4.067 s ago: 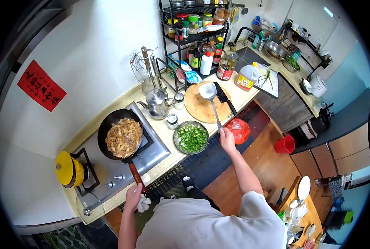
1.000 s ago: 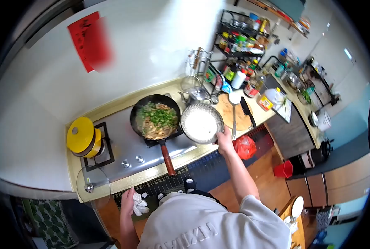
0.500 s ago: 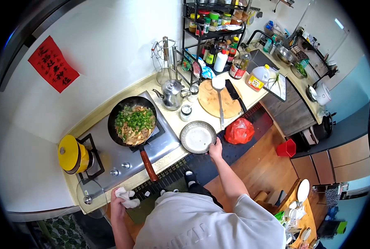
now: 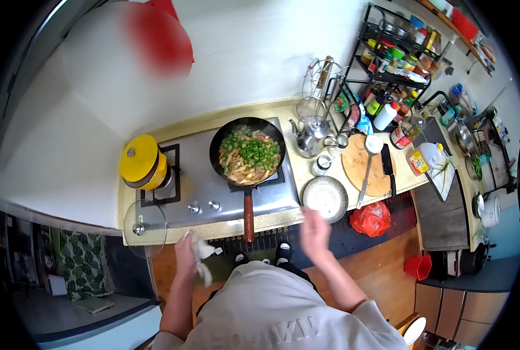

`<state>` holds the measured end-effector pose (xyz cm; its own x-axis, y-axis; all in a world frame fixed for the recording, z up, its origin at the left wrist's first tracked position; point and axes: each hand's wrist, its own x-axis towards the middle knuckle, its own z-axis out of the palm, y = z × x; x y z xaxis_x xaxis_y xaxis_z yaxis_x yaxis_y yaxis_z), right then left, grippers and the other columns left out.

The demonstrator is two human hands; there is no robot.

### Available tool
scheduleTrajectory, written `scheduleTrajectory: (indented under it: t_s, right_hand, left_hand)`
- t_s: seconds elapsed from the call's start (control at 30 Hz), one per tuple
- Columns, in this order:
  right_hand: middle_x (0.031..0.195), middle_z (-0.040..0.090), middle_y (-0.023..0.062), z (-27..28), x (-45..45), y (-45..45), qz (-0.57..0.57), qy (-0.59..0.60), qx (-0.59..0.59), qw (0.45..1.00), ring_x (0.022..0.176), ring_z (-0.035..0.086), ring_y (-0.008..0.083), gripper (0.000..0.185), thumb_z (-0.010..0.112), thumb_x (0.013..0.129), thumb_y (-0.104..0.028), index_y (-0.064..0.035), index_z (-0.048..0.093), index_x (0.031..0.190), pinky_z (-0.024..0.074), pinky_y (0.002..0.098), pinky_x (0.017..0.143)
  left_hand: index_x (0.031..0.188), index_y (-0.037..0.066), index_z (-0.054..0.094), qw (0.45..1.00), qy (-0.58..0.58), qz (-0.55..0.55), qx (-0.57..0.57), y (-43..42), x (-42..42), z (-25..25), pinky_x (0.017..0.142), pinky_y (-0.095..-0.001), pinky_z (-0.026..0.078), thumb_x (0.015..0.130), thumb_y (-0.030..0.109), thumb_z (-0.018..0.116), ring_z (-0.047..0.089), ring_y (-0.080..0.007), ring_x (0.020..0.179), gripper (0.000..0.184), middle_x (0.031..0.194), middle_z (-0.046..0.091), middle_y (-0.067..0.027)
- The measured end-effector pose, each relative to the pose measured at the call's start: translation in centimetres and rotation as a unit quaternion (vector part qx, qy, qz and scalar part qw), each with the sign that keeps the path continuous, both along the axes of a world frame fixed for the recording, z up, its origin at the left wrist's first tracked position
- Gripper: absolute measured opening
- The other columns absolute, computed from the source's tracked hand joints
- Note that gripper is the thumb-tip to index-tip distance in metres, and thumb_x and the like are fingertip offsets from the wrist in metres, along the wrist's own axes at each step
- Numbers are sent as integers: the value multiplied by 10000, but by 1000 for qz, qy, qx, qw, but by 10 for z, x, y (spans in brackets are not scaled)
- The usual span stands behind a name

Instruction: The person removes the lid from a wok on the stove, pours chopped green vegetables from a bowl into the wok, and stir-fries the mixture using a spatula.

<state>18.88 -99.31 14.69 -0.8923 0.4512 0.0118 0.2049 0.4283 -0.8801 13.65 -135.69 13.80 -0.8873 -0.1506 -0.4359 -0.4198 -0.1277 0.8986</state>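
Observation:
My left hand (image 4: 185,251) is closed on a white cloth (image 4: 202,256), which hangs from it just off the counter's front edge. Motion smears my right hand (image 4: 315,236), and its fingers cannot be made out. It is by the near rim of a patterned plate (image 4: 325,197) lying on the counter's edge; whether they touch I cannot tell. Between the hands, a black wok (image 4: 216,153) sits on the stove with its wooden handle (image 4: 248,217) toward me. Chopped greens (image 4: 254,153) top the sliced food in it.
A yellow pot (image 4: 140,160) stands on the left burner, with a glass lid (image 4: 146,227) near the front corner. Right of the wok are a metal kettle (image 4: 312,137), a jar (image 4: 321,164) and a cutting board (image 4: 353,166) carrying a spatula (image 4: 368,169) and cleaver (image 4: 387,160).
My right hand was gripping the plate's rim and now appears blurred below it. The cloth remains in my left hand. The view has swung left, so the counter appears farther right.

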Motion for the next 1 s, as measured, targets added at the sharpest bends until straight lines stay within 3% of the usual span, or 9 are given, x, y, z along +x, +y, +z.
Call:
scheduleTrajectory:
  t_s: [0.1, 0.27, 0.4, 0.47, 0.6, 0.67, 0.77, 0.9, 1.0]
  right_hand:
    - [1296, 590, 249, 40, -34, -114, 337, 169, 55, 925, 1187, 576, 410, 491, 672, 911, -247, -11, 546, 1324, 453, 467, 1036]
    - [1251, 572, 272, 1, -63, -203, 414, 195, 16, 889, 1100, 573, 468, 464, 619, 899, -134, 23, 480, 1313, 471, 514, 955]
    - [960, 659, 274, -6, -95, -226, 330, -8, 56, 942, 891, 646, 456, 169, 528, 985, -195, -29, 560, 995, 514, 536, 730]
    - [1057, 687, 236, -8, -100, -236, 292, -96, 17, 951, 958, 678, 382, 267, 506, 1026, -273, -17, 569, 1065, 533, 496, 771]
    - [1298, 627, 110, 1, -63, -280, 160, -362, -586, 707, 1230, 579, 239, 353, 445, 1059, -215, -41, 532, 1354, 470, 395, 1025]
    - [1261, 635, 148, -13, -58, -276, 170, -344, -629, 676, 1108, 638, 227, 325, 460, 1063, -150, -19, 520, 1355, 526, 378, 928]
    - [1102, 689, 126, -2, -56, -255, 222, -313, -512, 769, 931, 684, 192, 190, 535, 1021, -58, 15, 623, 1174, 560, 324, 807]
    - [920, 684, 78, -66, -52, -265, 181, -212, -478, 833, 783, 622, 123, 168, 550, 1039, -119, 18, 646, 1032, 526, 294, 685]
    - [975, 667, 68, -68, -64, -266, 224, -238, -421, 846, 773, 607, 116, 271, 548, 1050, -245, -7, 620, 1155, 514, 285, 655]
  left_hand:
    - [988, 115, 632, 980, -64, 20, 186, 32, -10, -8, 721, -371, 536, 997, 310, 522, 628, -175, 778, 224, 864, 626, -24]
    - [1249, 82, 576, 870, -28, 53, 489, 31, -7, 20, 990, -385, 480, 1045, 313, 441, 607, -233, 1139, 336, 1204, 651, -77]
    - [1438, 79, 470, 973, -87, -98, 188, 13, 29, 30, 1096, -399, 375, 1060, 267, 417, 473, -207, 1320, 426, 1443, 500, -75]
    - [1487, 41, 372, 988, 110, -50, 95, 5, 42, 33, 1092, -408, 380, 1046, 244, 482, 422, -249, 1377, 498, 1521, 412, -143]
    - [1511, 43, 300, 889, 154, 35, 429, -19, 20, 21, 1143, -463, 373, 1043, 246, 496, 388, -347, 1418, 547, 1511, 411, -205]
    - [1470, 37, 395, 849, 54, 65, 522, -30, 6, 19, 1089, -425, 435, 1030, 218, 541, 501, -329, 1321, 497, 1443, 497, -204]
    - [1382, 34, 526, 980, 139, -128, 60, -47, 27, -26, 1038, -378, 470, 996, 153, 607, 558, -305, 1262, 412, 1410, 526, -201]
    - [1420, 54, 531, 739, 342, -234, -531, -40, 34, 16, 966, -400, 494, 913, 148, 703, 572, -390, 1206, 543, 1400, 502, -240]
    - [1422, 8, 502, 881, 316, -220, -275, -42, 33, -31, 989, -455, 482, 946, 91, 620, 577, -450, 1175, 497, 1359, 539, -270]
